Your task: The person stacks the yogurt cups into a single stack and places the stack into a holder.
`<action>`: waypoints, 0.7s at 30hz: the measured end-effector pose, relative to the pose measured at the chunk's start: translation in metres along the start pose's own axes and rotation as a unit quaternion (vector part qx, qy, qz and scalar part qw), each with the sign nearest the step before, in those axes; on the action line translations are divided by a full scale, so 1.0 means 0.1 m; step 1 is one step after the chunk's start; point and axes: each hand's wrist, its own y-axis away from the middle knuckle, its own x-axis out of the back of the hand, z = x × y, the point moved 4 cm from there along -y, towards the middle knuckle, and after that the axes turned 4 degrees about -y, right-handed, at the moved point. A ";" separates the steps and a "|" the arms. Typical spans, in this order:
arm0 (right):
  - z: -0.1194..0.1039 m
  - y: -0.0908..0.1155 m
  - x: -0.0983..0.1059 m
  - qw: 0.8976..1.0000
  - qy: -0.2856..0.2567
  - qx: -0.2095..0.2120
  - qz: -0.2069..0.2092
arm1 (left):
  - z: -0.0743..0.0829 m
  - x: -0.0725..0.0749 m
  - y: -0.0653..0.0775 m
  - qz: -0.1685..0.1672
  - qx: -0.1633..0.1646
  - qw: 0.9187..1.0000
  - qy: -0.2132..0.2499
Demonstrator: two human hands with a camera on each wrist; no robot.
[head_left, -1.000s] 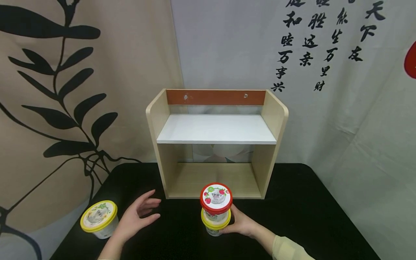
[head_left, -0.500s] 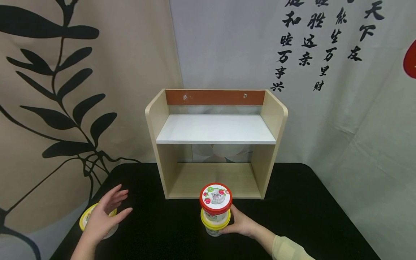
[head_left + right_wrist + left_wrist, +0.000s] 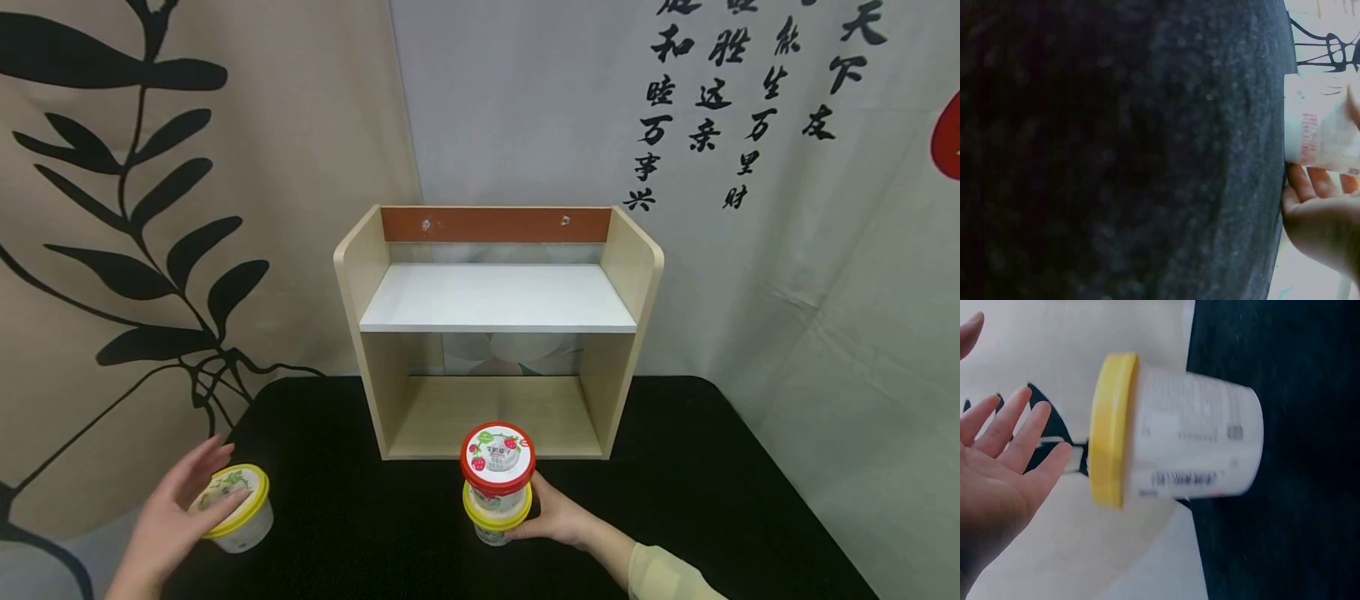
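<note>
Two lidded tubs stand stacked in front of the shelf: a red-lidded tub [image 3: 498, 458] with strawberries on its label, over a yellow-lidded tub [image 3: 492, 535]. My right hand [image 3: 558, 512] grips the lower one from its right side; the right wrist view shows that tub's white wall [image 3: 1313, 128] against the fingers [image 3: 1321, 182]. At the table's left stands another yellow-lidded tub [image 3: 243, 521], upright. My left hand [image 3: 171, 512] is spread at its left and partly covers its lid. In the left wrist view the relaxed fingers [image 3: 1035, 434] are beside the yellow lid [image 3: 1113, 431], holding nothing.
A small wooden shelf unit [image 3: 626, 350] stands at the back of the black table [image 3: 697, 500], with a white upper board [image 3: 498, 298] and a wooden lower board [image 3: 498, 408]. Behind hang cloths printed with leaves [image 3: 157, 342] and with characters [image 3: 705, 133].
My left hand has moved left, from right of the left yellow-lidded tub, across it, to its left side. My right hand and the two stacked tubs have stayed in place.
</note>
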 end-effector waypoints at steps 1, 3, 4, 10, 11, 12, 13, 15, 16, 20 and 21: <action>0.00 0.00 0.00 1.000 0.000 0.000 0.000 | -0.03 0.01 0.01 -0.003 0.016 1.000 0.005; 0.00 0.00 0.00 1.000 -0.002 0.000 -0.001 | -0.09 0.04 0.02 -0.008 0.041 0.999 0.009; 0.00 0.00 0.00 1.000 -0.002 0.000 -0.001 | -0.11 0.05 0.02 -0.010 0.051 0.999 0.009; 0.00 0.00 0.00 1.000 -0.002 -0.001 0.000 | -0.28 0.11 0.01 -0.032 0.071 0.997 -0.009; 0.00 0.00 0.00 1.000 -0.002 -0.001 0.000 | -0.31 0.11 0.00 -0.036 0.072 0.997 -0.012; 0.00 0.00 0.00 1.000 -0.001 -0.001 0.000 | -0.34 0.11 0.00 -0.040 0.071 0.997 -0.015; 0.00 0.00 -0.01 1.000 -0.002 -0.001 0.000 | -0.37 0.10 0.00 -0.044 0.070 0.996 -0.018; 0.00 0.00 -0.01 1.000 -0.003 -0.001 -0.001 | -0.44 0.10 0.00 -0.049 0.068 0.996 -0.023; 0.00 0.00 -0.01 1.000 -0.003 -0.002 -0.001 | -0.46 0.09 0.00 -0.051 0.066 0.996 -0.024; 0.00 0.00 0.00 1.000 -0.004 -0.001 -0.002 | -0.56 0.07 -0.02 -0.059 0.050 0.997 -0.022; 0.01 0.00 0.00 1.000 -0.005 -0.001 -0.003 | -0.57 0.06 -0.02 -0.061 0.048 0.997 -0.022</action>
